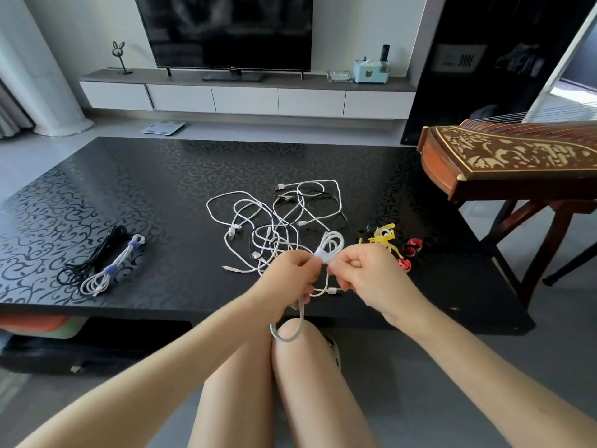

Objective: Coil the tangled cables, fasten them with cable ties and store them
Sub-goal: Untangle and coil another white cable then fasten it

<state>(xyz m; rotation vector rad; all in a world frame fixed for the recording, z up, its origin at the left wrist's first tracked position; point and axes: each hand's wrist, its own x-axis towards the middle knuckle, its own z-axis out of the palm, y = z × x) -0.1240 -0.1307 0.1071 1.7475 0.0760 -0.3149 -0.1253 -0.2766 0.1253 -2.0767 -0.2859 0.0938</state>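
Body, head view. Left forearm [193, 344] and right forearm [468, 357]: bare from frame edge to wrist. Left hand [290, 276] and right hand [365, 273]: bare, slim fingers; nail detail too small to read. Left thigh [232, 399] and right thigh [316, 399]: bare over all that shows, rounded knees uncovered. Just beyond the right knee [297, 334], a sliver of dark-and-light patterned item [334, 352], rounded edge; footwear or fabric, cannot tell which.
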